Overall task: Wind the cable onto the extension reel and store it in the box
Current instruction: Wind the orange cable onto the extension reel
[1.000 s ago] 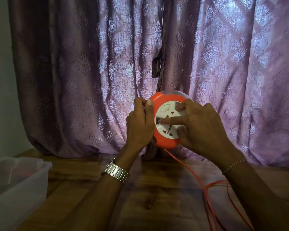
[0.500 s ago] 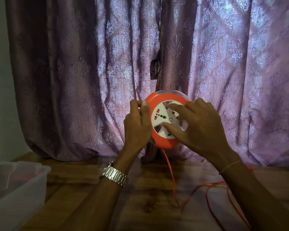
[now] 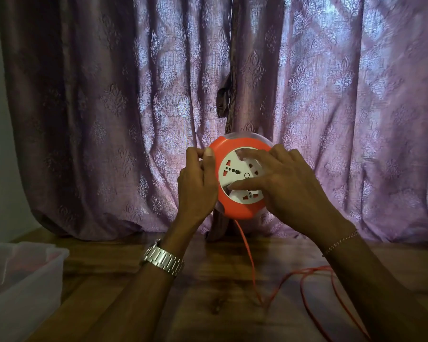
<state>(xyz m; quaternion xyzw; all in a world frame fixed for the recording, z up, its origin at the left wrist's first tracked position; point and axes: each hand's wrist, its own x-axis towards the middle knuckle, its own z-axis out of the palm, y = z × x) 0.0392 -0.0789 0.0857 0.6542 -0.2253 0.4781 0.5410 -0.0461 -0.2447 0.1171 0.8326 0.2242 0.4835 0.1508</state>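
1. Two hands hold the round orange plastic extension reel (image 3: 241, 180) upright above the wooden desk (image 3: 208, 287), before the purple curtain (image 3: 109, 107).
2. Winding goes best with steady turns of the white socket face while the thin orange cable (image 3: 248, 255) feeds in taut, without kinks.
3. The left hand (image 3: 195, 183) grips the rim, fingers clamped on it.
4. The right hand (image 3: 284, 183) presses spread, nearly straight fingers on the face.
5. The translucent plastic box (image 3: 22, 280) waits well apart, far left.

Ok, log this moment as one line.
left hand grips reel rim | right hand fingers on socket face | cable loose on table | box left
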